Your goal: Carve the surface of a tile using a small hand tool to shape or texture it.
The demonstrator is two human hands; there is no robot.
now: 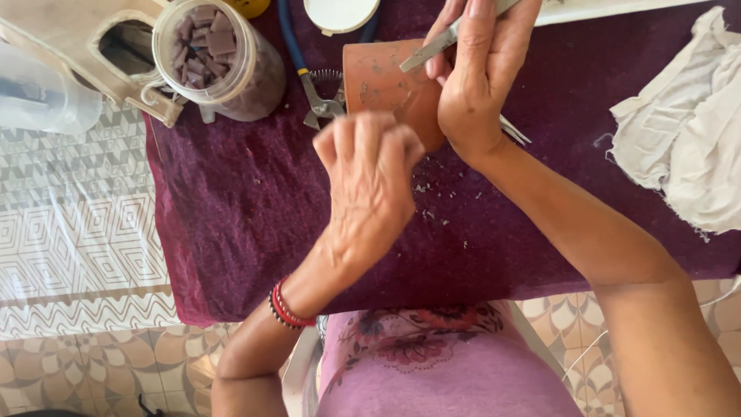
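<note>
A terracotta pot [386, 81] lies on its side on a dark purple cloth [247, 201]. My right hand [478, 69] rests on the pot's right side and grips metal tweezers [432, 48], tips pointing left over the pot. My left hand [370, 174] hovers in front of the pot with fingers curled into a loose fist; it is blurred and I cannot see anything in it. Red and black bead bracelets [287, 309] circle my left wrist.
A clear jar [216, 58] of purple tile pieces lies at upper left. Blue-handled nippers [316, 96] lie beside the pot. A white lid [340, 14] sits at the top, crumpled white cloth [691, 123] at right, a clear plastic jug [38, 96] far left. Small chips dot the cloth.
</note>
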